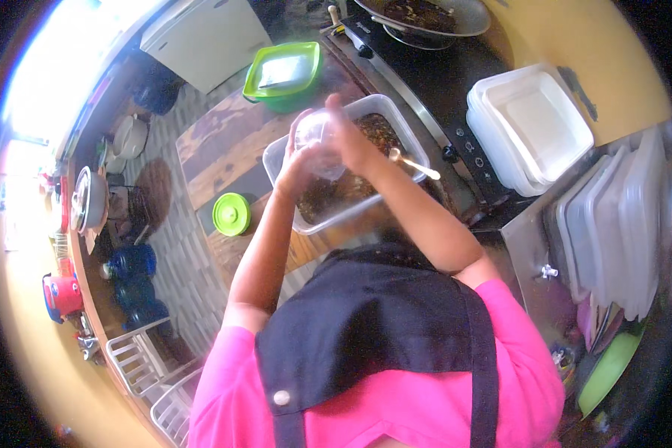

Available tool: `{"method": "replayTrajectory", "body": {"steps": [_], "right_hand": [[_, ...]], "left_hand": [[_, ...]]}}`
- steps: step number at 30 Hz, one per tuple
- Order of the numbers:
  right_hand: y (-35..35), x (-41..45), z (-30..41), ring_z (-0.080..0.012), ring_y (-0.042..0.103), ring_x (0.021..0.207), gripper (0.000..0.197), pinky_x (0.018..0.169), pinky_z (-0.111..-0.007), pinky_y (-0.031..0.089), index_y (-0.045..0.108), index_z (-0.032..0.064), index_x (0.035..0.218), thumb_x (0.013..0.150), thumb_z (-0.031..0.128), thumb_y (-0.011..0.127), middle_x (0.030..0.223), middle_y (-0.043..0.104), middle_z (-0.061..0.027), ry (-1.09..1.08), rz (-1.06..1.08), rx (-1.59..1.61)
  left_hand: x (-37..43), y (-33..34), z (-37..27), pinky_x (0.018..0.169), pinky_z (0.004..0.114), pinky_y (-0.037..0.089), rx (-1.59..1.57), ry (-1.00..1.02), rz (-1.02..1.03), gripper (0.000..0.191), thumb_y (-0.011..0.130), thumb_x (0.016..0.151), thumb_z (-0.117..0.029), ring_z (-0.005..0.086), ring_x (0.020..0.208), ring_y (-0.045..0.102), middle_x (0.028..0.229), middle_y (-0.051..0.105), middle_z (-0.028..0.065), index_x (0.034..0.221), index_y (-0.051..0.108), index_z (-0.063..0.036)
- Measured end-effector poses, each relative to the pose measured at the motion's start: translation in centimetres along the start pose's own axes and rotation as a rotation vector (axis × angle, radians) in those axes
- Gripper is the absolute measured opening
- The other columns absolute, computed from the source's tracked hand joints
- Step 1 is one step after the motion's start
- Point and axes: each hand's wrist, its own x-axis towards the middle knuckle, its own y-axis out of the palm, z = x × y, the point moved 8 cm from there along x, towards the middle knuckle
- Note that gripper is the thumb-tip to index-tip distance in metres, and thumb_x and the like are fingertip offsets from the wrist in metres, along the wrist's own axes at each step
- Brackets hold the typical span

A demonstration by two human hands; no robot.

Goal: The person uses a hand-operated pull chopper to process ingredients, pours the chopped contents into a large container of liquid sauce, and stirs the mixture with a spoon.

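A small clear plastic container [316, 131] is between my two hands, above a large clear plastic tub [344, 210]. My left hand [297, 162] grips its near left side. My right hand [350, 137] is at its right side with the fingers raised, partly blurred; whether it grips is not plain. Inside the tub lies a dark brown, crumbly food mixture [378, 131]. A spoon [414, 163] rests at the tub's right side, its handle over the rim. What the small container holds cannot be made out.
The wooden table [224, 129] bears a green lidded container [288, 70] and a small green lid [231, 214]. To the right are a gas stove [425, 95] with a pan [476, 19] and stacked white tubs [484, 134]. Upright plastic lids [605, 224] stand farther right.
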Motion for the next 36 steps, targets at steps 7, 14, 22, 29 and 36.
{"method": "replayTrajectory", "body": {"steps": [7, 14, 22, 29, 36], "right_hand": [[4.0, -4.0, 1.8, -0.0284, 0.054, 0.096, 0.046, 0.088, -0.038, 0.04, 0.057, -0.0012, 0.103, 0.095, 0.038, 0.035, 0.1, 0.058, -0.0205, -0.538, 0.128, -0.605], [4.4, -5.7, -0.9, -0.0399, 0.044, 0.114, 0.068, 0.098, -0.042, 0.035, 0.041, -0.0077, 0.124, 0.084, 0.046, 0.052, 0.119, 0.048, -0.0257, -0.688, 0.261, -1.171], [1.4, -4.9, -0.3, -0.0336, 0.055, 0.1, 0.053, 0.09, -0.039, 0.043, 0.058, -0.0031, 0.105, 0.083, 0.045, 0.051, 0.102, 0.059, -0.0197, -0.901, 0.263, -1.357], [2.4, -1.4, -1.0, -0.0348, 0.056, 0.097, 0.026, 0.088, -0.041, 0.044, 0.06, 0.0005, 0.098, 0.075, 0.009, 0.05, 0.101, 0.059, -0.0214, -0.569, 0.255, -1.044], [0.1, -0.9, -3.9, -0.0366, 0.058, 0.091, 0.021, 0.085, -0.042, 0.046, 0.062, 0.0014, 0.087, 0.071, 0.004, 0.049, 0.092, 0.061, -0.02, -0.57, 0.361, -1.261]], "left_hand": [[0.6, -2.6, 2.6, 0.097, 0.036, 0.038, -0.24, -0.08, -0.026, 0.052, 0.045, 0.089, -0.029, 0.0248, 0.109, 0.05, 0.122, 0.049, 0.0145, 0.133, 0.034, -0.0058], [0.0, -2.2, 3.1, 0.093, 0.038, 0.04, -0.315, -0.351, -0.023, 0.047, 0.044, 0.087, -0.034, 0.025, 0.104, 0.053, 0.116, 0.055, 0.0138, 0.124, 0.048, -0.0046], [0.8, -5.9, 4.7, 0.091, 0.037, 0.042, -0.385, -0.41, 0.028, 0.053, 0.052, 0.084, -0.024, 0.0236, 0.103, 0.053, 0.116, 0.054, 0.0117, 0.132, 0.037, -0.0093], [1.9, -7.1, 5.1, 0.087, 0.034, 0.044, -0.284, -0.285, -0.036, 0.055, 0.057, 0.081, -0.021, 0.0211, 0.101, 0.053, 0.115, 0.052, 0.0088, 0.132, 0.038, -0.0115], [2.3, -5.6, 1.5, 0.071, 0.043, 0.053, 0.106, -0.149, -0.049, 0.058, 0.05, 0.082, -0.016, 0.0285, 0.096, 0.057, 0.122, 0.049, 0.0165, 0.136, 0.03, -0.015]]}}
